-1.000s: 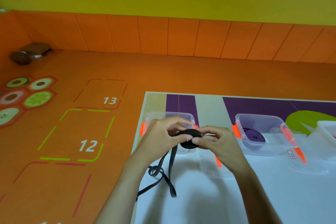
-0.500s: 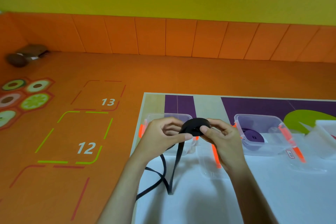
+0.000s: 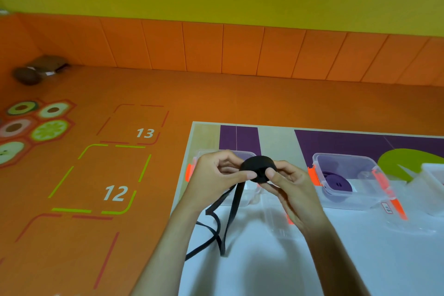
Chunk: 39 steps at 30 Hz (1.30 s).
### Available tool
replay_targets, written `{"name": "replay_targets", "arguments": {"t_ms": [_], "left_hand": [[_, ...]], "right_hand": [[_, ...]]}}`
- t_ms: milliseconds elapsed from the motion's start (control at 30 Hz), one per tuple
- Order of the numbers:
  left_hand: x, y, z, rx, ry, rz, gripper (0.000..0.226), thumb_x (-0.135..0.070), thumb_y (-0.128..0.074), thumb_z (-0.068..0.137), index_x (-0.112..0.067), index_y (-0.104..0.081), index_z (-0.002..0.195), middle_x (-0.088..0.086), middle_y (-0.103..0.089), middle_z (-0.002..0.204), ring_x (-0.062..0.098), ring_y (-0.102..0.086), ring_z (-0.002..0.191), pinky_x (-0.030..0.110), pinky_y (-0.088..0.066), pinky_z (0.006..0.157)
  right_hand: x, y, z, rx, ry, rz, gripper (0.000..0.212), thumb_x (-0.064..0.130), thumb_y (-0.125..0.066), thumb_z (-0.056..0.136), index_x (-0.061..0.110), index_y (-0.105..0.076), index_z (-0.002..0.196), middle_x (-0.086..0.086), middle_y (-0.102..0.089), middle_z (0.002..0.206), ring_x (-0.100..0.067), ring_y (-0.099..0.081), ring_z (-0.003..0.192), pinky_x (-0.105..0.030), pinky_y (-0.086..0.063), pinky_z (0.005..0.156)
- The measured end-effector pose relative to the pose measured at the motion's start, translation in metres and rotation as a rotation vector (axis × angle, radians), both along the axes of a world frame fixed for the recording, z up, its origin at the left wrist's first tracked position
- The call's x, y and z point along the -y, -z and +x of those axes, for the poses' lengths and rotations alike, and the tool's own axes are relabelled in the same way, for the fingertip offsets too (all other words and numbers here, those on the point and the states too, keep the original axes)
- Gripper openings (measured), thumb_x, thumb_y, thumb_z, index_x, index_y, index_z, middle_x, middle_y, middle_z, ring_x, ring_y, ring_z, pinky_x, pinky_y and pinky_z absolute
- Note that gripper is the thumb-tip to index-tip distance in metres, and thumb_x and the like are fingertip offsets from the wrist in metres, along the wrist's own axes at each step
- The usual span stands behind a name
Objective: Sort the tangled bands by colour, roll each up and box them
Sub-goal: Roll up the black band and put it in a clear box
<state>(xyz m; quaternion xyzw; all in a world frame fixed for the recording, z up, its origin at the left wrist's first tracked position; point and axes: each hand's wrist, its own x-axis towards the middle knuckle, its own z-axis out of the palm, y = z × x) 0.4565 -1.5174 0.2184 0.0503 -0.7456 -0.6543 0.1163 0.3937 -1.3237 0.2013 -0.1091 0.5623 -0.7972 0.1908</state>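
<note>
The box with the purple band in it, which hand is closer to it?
Right. The right hand pinches the black band roll just left of the purple-band box; the left hand pinches the roll's other side, farther from that box.

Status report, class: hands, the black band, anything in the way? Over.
Left hand, right hand both pinching black roll. Loose tail hangs to the table, looped. Purple band boxed; nothing blocking.

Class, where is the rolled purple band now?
In the head view, the purple band lies inside the clear box, right of the right hand gripping the black band.
</note>
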Motion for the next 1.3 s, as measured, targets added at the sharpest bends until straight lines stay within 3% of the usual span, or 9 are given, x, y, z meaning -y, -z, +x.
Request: {"name": "replay_targets", "arguments": {"t_ms": [100,200,467,667,800,967,1033,1200,1300], "left_hand": [[0.007,-0.001,0.0,0.036,0.061,-0.142,0.013,-0.016,-0.089,0.084,-0.017,-0.079,0.092,-0.005,-0.081,0.09,0.014,-0.078,0.087,0.029,-0.06,0.084],[0.005,-0.002,-0.001,0.043,0.088,-0.217,0.011,-0.018,-0.088,0.085,-0.023,-0.079,0.091,-0.009,-0.081,0.089,0.01,-0.077,0.087,0.033,-0.061,0.088],[-0.003,0.007,0.007,0.016,-0.069,0.007,0.02,-0.017,-0.089,0.082,-0.014,-0.083,0.101,-0.002,-0.083,0.095,0.017,-0.08,0.092,0.045,-0.063,0.094],[0.007,0.007,0.008,0.086,0.06,-0.159,0.015,-0.02,-0.085,0.088,-0.019,-0.083,0.103,-0.008,-0.082,0.093,0.012,-0.079,0.09,0.038,-0.063,0.091],[0.003,0.002,0.006,0.069,0.056,-0.056,0.019,-0.015,-0.086,0.087,-0.017,-0.082,0.105,-0.004,-0.083,0.095,0.014,-0.079,0.093,0.032,-0.063,0.087],[-0.004,0.009,0.004,0.025,-0.013,0.082,0.019,-0.008,-0.083,0.088,-0.009,-0.081,0.107,0.002,-0.083,0.098,0.02,-0.08,0.095,0.034,-0.062,0.088],[0.0,0.01,0.003,0.025,-0.011,0.025,0.018,-0.009,-0.082,0.089,-0.011,-0.081,0.108,0.0,-0.083,0.099,0.018,-0.079,0.096,0.033,-0.061,0.088],[0.016,0.003,0.004,0.097,0.15,-0.264,0.015,-0.015,-0.081,0.091,-0.02,-0.082,0.106,-0.01,-0.082,0.094,0.011,-0.077,0.092,0.036,-0.062,0.089],[0.013,-0.002,0.002,0.063,0.108,-0.17,0.018,-0.013,-0.082,0.09,-0.017,-0.081,0.108,-0.007,-0.082,0.098,0.012,-0.078,0.095,0.032,-0.062,0.089]], "right_hand": [[-0.014,-0.012,-0.01,-0.237,-0.166,0.379,0.02,0.011,-0.08,0.088,0.011,-0.08,0.107,-0.009,-0.08,0.105,-0.023,-0.077,0.103,-0.028,-0.06,0.095],[-0.013,-0.023,-0.014,-0.477,-0.209,0.647,0.021,0.014,-0.085,0.085,0.022,-0.081,0.104,0.011,-0.081,0.094,-0.005,-0.075,0.094,-0.013,-0.055,0.086],[0.005,-0.012,0.002,-0.21,0.069,0.23,0.017,0.004,-0.081,0.085,0.012,-0.083,0.099,-0.012,-0.081,0.095,-0.029,-0.079,0.092,-0.036,-0.064,0.086],[-0.005,-0.016,-0.004,-0.451,-0.118,0.513,0.023,0.016,-0.083,0.087,0.027,-0.08,0.107,0.009,-0.079,0.103,-0.01,-0.073,0.102,-0.022,-0.057,0.087],[-0.004,-0.024,-0.01,-0.519,-0.033,0.464,0.017,0.009,-0.08,0.088,0.019,-0.082,0.102,0.007,-0.081,0.094,-0.011,-0.075,0.091,-0.021,-0.058,0.082],[0.013,-0.009,0.005,-0.166,0.173,0.117,0.017,0.002,-0.073,0.092,0.009,-0.081,0.104,-0.009,-0.082,0.097,-0.022,-0.079,0.091,-0.027,-0.063,0.079],[0.013,-0.003,0.009,-0.131,0.171,0.141,0.013,0.005,-0.074,0.092,0.009,-0.081,0.103,-0.011,-0.081,0.098,-0.025,-0.079,0.093,-0.03,-0.064,0.082],[-0.013,-0.023,-0.01,-0.505,-0.134,0.626,0.024,0.011,-0.083,0.087,0.022,-0.08,0.109,0.011,-0.081,0.097,-0.006,-0.076,0.095,-0.021,-0.059,0.087],[-0.009,-0.031,-0.012,-0.502,-0.036,0.516,0.021,0.005,-0.081,0.088,0.018,-0.082,0.104,0.007,-0.082,0.093,-0.01,-0.078,0.091,-0.022,-0.061,0.083]]}}
